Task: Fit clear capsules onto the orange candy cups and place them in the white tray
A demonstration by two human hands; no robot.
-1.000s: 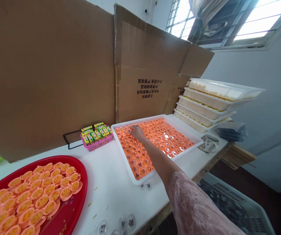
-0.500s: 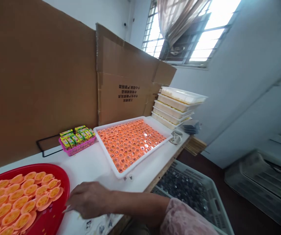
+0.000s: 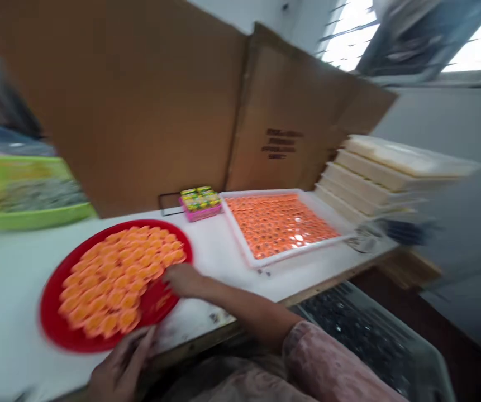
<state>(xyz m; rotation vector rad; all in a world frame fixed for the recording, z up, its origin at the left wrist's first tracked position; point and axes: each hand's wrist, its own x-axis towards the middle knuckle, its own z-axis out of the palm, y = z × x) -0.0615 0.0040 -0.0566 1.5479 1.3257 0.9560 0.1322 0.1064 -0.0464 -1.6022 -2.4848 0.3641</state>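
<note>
On the round red tray, there's a big spread of orange pieces, packed close, with a bare red patch at the near right side. The right hand is over the tray's right rim, fingers bent down right by the outermost pieces; too blurry for me to tell if it's pinching one. The left hand is at the tray's near edge with fingers curled, and I can't tell if it's got anything either. The tray sits on a white tabletop.

Further right is a white rectangular tray mostly covered in rows of more orange bits, kinda shiny. Just left of that, a pink basket full of little yellow-green boxes. Behind it all stands a tall cardboard sheet, with a stack of pale trays at the far right end. Lime green basket over on the left, and a crate of dark stuff below the tabletop edge.
</note>
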